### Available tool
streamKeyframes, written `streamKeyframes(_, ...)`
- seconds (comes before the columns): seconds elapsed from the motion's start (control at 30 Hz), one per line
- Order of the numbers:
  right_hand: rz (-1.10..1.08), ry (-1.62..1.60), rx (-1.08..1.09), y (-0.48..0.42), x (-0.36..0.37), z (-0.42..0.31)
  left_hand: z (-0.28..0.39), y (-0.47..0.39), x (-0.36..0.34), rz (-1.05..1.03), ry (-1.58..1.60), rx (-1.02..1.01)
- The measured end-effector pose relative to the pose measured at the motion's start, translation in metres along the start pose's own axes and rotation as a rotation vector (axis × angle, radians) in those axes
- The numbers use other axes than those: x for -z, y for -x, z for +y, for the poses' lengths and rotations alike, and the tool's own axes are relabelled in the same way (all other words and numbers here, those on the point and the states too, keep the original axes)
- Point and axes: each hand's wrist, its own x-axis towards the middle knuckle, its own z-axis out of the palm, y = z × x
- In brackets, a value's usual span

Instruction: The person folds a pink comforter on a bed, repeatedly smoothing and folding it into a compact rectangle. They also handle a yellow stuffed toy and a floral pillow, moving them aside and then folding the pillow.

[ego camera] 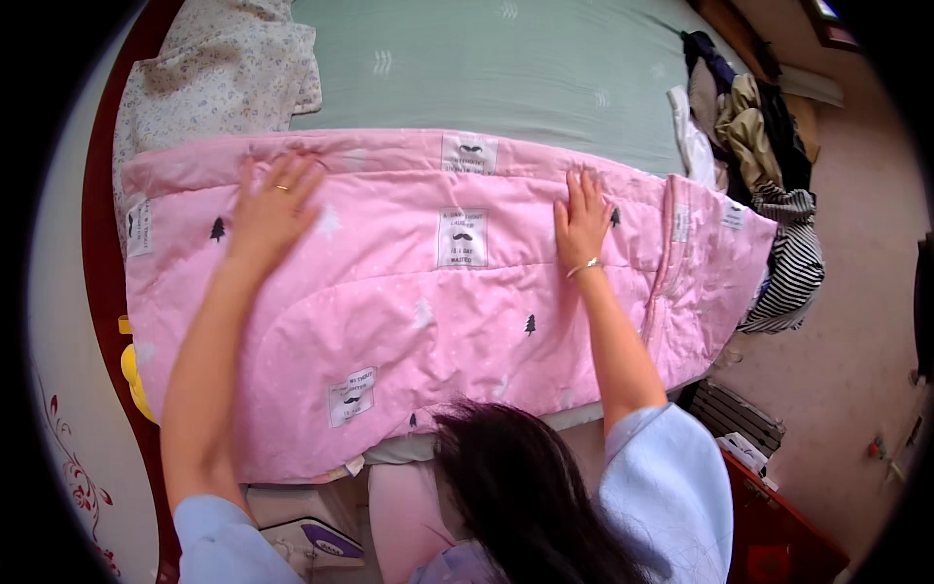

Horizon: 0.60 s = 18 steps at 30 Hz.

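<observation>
A pink quilt (pixel 379 314) printed with trees, moustaches and lettered patches is spread across the near part of a bed, its far edge running straight. Flat on the quilt's far left part rests my left hand (pixel 276 208), slightly blurred, fingers spread and a ring on one of them. My right hand (pixel 582 219) lies palm down farther right, fingertips near the far seam, a bracelet at the wrist. Neither hand grips anything. To the right, a section of the quilt is folded over along a raised edge (pixel 662 255).
Beyond the quilt is a pale green sheet (pixel 474 73). A floral cloth (pixel 219 80) lies at the far left. Several clothes (pixel 751 124) are heaped along the right edge, a striped garment (pixel 792 270) among them. Below right stands a red box (pixel 773 518); boxes (pixel 314 540) are near my legs.
</observation>
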Motion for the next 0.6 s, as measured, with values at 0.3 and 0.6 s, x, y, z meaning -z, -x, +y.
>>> streamKeyframes(0.3, 0.043, 0.204, -0.014, -0.019, -0.051, 0.024, -0.018, -0.003, -0.022, -0.051, -0.101, -0.006)
streamKeyframes(0.6, 0.038, 0.343, -0.062, -0.018, -0.043, 0.046, -0.022, 0.09, 0.055, 0.426, 0.164, 0.218)
